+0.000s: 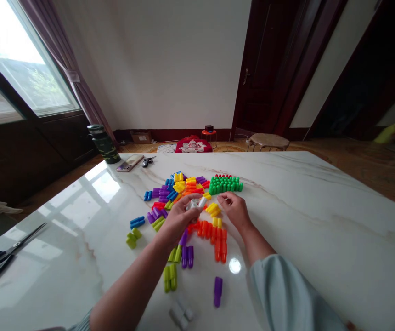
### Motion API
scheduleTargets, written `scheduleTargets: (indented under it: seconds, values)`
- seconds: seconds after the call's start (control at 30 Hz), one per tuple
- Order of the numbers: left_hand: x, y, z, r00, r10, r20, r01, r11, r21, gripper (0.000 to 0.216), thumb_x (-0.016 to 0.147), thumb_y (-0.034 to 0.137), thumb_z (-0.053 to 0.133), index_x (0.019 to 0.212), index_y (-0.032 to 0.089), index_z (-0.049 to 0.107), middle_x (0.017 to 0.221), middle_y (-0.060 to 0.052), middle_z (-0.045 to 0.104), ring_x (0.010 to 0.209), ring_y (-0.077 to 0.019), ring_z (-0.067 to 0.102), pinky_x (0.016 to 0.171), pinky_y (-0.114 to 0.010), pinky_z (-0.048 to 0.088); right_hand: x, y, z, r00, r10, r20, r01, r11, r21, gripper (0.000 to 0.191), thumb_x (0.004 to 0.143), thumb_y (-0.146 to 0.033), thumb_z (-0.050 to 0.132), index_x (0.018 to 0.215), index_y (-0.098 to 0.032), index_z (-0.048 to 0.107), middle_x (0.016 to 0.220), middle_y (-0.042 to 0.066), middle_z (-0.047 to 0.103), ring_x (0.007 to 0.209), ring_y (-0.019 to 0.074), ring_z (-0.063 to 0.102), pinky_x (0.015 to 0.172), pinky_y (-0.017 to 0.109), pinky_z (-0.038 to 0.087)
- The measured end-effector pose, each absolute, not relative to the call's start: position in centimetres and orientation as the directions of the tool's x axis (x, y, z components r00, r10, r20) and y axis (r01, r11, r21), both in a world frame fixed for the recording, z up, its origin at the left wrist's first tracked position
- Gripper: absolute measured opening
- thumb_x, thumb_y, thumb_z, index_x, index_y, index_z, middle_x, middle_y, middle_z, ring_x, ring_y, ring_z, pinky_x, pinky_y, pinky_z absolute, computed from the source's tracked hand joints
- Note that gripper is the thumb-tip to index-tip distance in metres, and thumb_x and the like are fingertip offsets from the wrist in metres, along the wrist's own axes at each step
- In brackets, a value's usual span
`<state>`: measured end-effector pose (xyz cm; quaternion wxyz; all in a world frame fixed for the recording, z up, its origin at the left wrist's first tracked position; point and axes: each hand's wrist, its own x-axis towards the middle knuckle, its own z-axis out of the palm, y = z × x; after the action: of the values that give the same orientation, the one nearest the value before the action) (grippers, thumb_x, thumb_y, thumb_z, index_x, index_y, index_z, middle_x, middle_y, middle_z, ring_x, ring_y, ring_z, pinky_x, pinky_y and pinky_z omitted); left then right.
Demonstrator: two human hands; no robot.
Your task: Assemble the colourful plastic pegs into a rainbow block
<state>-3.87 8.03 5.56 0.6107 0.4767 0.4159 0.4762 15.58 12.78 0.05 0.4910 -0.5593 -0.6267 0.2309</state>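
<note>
My left hand is closed on white bullet-shaped toy blocks above the middle of a colourful pile. To its right, my right hand is apart from the left, its fingers curled together; whether something small is pinched in them is hidden. Between the hands lie yellow blocks. Orange blocks lie just below them. Behind my right hand stands a tight upright group of green blocks, with red tips at its back. Purple blocks and lime green blocks lie nearer to me.
Blue blocks lie left of the pile on the glossy marble-patterned table. Black-handled scissors rest at the left edge. Toward the back left are a camouflage bottle, a phone and keys. A stool stands beyond.
</note>
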Motion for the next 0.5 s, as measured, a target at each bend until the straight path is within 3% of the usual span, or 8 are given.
scheduleTargets:
  seconds: [0.1,0.17,0.23,0.33,0.4,0.5]
  values:
    - [-2.1,8.7,4.2,0.254,0.963,-0.093,-0.383,0.189,0.904,0.046,0.065,0.034,0.078,0.104,0.018,0.059,0.073,0.004,0.053,0.056,-0.0038,0.047,0.051,-0.014,0.036,14.9,12.3,0.6,-0.050,0.929,0.366,0.180,0.369,-0.912,0.038,0.082,-0.048,0.061,0.107,-0.021,0.069,0.094,0.004,0.069,0.069,0.0141,0.057,0.066,0.028,0.048]
    - [-1.8,8.4,3.5,0.275,0.958,-0.076,-0.395,0.185,0.900,0.044,0.069,0.041,0.076,0.104,0.018,0.059,0.075,0.003,0.054,0.057,-0.0041,0.049,0.049,-0.014,0.036,14.4,11.9,1.0,-0.127,0.919,0.374,0.054,0.383,-0.922,0.044,0.079,-0.047,0.067,0.115,-0.023,0.067,0.102,0.004,0.066,0.070,0.0128,0.057,0.066,0.027,0.050]
    - [-1.8,8.0,3.1,0.290,0.955,-0.058,-0.344,0.161,0.925,0.043,0.074,0.049,0.071,0.102,0.018,0.058,0.070,0.004,0.053,0.054,-0.0052,0.049,0.046,-0.015,0.035,14.0,11.6,1.3,-0.160,0.913,0.375,-0.029,0.376,-0.926,0.042,0.075,-0.045,0.072,0.110,-0.023,0.069,0.102,0.004,0.065,0.069,0.0121,0.057,0.065,0.028,0.050]
    - [-1.7,7.6,2.8,0.248,0.968,-0.031,-0.222,0.087,0.971,0.043,0.081,0.057,0.061,0.099,0.018,0.056,0.058,0.007,0.048,0.043,-0.0058,0.042,0.040,-0.016,0.032,13.7,11.3,1.5,-0.196,0.927,0.321,-0.105,0.306,-0.946,0.036,0.071,-0.043,0.076,0.098,-0.021,0.071,0.084,0.001,0.065,0.066,0.0132,0.058,0.064,0.029,0.051]
    - [-1.6,7.6,2.7,0.204,0.979,-0.001,-0.163,0.035,0.986,0.044,0.083,0.058,0.058,0.100,0.018,0.054,0.054,0.008,0.046,0.039,-0.0056,0.038,0.037,-0.017,0.029,13.6,11.1,1.6,-0.188,0.944,0.272,-0.133,0.250,-0.959,0.033,0.070,-0.042,0.077,0.093,-0.020,0.068,0.073,-0.001,0.064,0.064,0.0139,0.059,0.063,0.028,0.050]
    - [-1.5,7.8,2.5,0.145,0.988,0.060,-0.151,-0.038,0.988,0.045,0.081,0.056,0.061,0.104,0.018,0.053,0.056,0.008,0.047,0.040,-0.0058,0.039,0.038,-0.017,0.030,13.6,10.9,1.7,-0.148,0.966,0.213,-0.181,0.185,-0.966,0.031,0.070,-0.042,0.077,0.086,-0.020,0.061,0.073,-0.001,0.064,0.062,0.0137,0.060,0.059,0.027,0.051]
